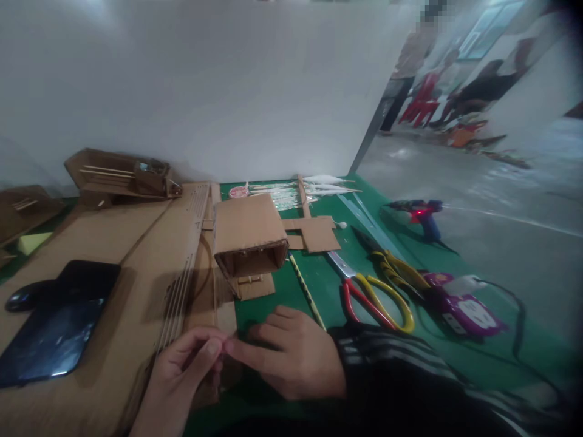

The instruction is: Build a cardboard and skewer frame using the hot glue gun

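Head view: fingers (252,355) meet above a green table (285,288), white wall (218,85) behind.

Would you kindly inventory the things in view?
open box: one, brown, centre
cardboard models: multiple, brown, back left
flat cardboard: several, brown, left
glossy slab: one, black, left
rounded object: one, black, left
white spindles: several, white, back
spotted stick: one, yellow, centre
scissors: one, red and yellow, right
pliers: one, yellow and black, right
glue gun: one, blue, right
power strip: one, purple, right
table: one, green, beneath
wall: one, white, behind
people: multiple, blurred, background
left hand: one, bare, bottom
right hand: one, bare, bottom
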Demonstrator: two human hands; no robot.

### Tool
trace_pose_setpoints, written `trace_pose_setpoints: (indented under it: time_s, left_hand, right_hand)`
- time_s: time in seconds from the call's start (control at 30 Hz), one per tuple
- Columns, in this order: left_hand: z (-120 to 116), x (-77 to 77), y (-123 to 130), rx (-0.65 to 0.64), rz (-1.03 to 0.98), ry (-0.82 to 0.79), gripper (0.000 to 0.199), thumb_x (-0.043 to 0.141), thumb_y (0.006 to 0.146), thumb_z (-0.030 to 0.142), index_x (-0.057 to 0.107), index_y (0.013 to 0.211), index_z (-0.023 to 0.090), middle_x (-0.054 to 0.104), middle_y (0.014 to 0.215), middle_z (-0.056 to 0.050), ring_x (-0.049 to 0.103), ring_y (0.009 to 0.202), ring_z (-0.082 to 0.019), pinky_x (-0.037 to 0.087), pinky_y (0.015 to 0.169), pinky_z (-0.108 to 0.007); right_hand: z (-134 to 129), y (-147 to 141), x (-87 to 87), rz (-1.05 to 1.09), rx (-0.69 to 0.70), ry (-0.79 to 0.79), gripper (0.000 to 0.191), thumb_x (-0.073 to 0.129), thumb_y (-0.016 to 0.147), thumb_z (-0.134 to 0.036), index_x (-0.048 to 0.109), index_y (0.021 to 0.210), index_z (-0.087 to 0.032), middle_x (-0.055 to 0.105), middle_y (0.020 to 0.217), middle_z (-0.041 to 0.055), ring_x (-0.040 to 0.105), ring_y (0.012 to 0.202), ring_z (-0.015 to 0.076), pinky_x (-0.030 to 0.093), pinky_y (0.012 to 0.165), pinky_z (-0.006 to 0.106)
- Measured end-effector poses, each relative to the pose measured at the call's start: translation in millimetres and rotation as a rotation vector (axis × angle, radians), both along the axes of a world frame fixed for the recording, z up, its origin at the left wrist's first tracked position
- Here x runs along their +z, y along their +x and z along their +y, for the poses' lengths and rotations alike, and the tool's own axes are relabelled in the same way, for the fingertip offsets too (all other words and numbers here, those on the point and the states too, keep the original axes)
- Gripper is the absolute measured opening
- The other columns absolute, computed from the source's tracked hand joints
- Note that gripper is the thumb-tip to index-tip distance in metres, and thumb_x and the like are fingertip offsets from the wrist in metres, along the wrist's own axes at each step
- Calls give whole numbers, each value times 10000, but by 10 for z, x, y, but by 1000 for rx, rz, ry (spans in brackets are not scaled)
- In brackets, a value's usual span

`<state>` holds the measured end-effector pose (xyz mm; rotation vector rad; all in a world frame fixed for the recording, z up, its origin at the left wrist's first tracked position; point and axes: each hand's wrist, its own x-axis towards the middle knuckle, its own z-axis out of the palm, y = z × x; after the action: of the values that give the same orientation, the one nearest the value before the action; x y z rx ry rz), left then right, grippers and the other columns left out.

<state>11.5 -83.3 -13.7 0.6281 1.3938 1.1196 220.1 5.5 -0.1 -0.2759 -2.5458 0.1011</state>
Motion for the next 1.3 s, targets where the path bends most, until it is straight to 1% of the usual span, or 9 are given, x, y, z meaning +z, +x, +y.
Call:
trace_pose_setpoints:
  time_s: [0.17,0.33,0.43,0.5,0.6,0.67,0.8,1.0,1.3]
  left_hand:
    - [14,-11,16,-59,65,14,434,763,740,596,697,816,174,618,618,10,565,540,-109,465,506,-178]
    - [-1,60,143,-94,112,72,413,743,764,587,667,796,182,590,628,21,540,567,-103,420,522,-166]
    - [-13,131,208,-124,121,109,399,744,768,580,661,805,191,602,660,18,540,595,-103,436,555,-164]
    - [-23,176,235,-92,162,159,395,750,760,579,682,845,200,653,712,-3,586,644,-123,480,596,-174]
    - [-44,210,265,47,210,241,394,799,715,550,714,926,228,732,866,-36,676,773,-173,553,681,-206]
    - [-61,204,282,127,212,249,392,829,682,532,732,924,240,748,898,-35,703,805,-191,578,698,-217]
    - [-79,157,293,165,269,259,369,840,665,523,760,867,225,748,881,-36,706,805,-193,589,718,-217]
    - [-81,133,277,142,383,255,296,806,711,456,750,874,215,756,871,-50,703,760,-203,580,627,-223]
    - [-66,114,304,184,350,349,234,825,715,374,667,781,215,723,860,-38,691,825,-195,588,772,-258]
  right_hand:
    - [-1,-1,30,22,-38,45,347,486,945,-230,592,1272,-188,636,793,7,493,645,157,323,576,322]
    - [2,-21,28,150,-8,53,175,603,936,-332,666,1018,-191,677,892,13,506,675,137,355,590,300]
    - [10,-5,13,181,-21,12,112,601,948,-278,663,915,-191,686,933,16,528,720,130,393,630,284]
    - [18,18,9,174,-34,15,126,573,962,-264,675,1008,-206,679,970,23,536,746,132,410,647,280]
    - [28,41,13,128,-26,41,282,531,983,-293,634,1241,-249,666,1029,26,523,736,133,420,634,280]
    - [32,42,14,112,-25,39,321,518,989,-304,615,1293,-266,668,1032,19,503,706,135,422,621,284]
    - [35,28,2,114,-11,28,321,503,998,-303,628,1290,-259,679,1029,22,516,721,142,432,626,286]
    - [34,33,-46,62,-46,50,318,522,985,-312,634,1281,-273,666,1047,29,540,755,134,446,659,273]
    - [32,19,-51,95,-44,23,316,493,1000,-288,630,1284,-266,689,1051,35,542,761,138,453,678,276]
